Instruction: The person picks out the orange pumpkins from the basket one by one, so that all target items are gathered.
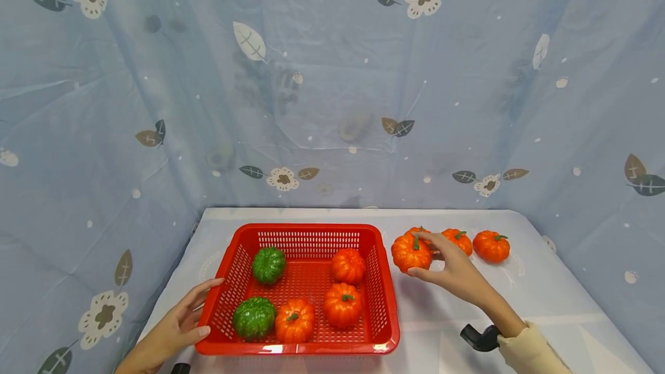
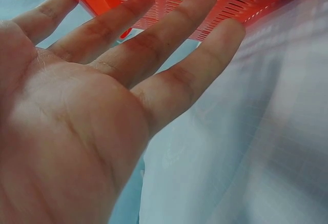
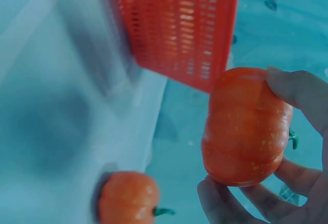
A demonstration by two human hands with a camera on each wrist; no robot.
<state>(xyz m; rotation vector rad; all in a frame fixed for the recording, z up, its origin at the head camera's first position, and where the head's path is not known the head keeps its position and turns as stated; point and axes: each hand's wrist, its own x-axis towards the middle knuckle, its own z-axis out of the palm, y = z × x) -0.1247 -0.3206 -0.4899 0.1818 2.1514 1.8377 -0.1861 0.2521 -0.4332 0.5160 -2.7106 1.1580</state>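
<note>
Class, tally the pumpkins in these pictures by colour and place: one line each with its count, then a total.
Green pumpkins in the basket: 2
Orange pumpkins in the basket: 3
Held orange pumpkin, right hand: 1
Loose orange pumpkins on the table, one mostly hidden: 3
Total: 9

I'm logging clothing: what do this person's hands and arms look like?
The left hand and right hand wear no gloves. A cream sleeve shows on the right arm, beside a curved black piece; a black tip shows near the left wrist.
</note>
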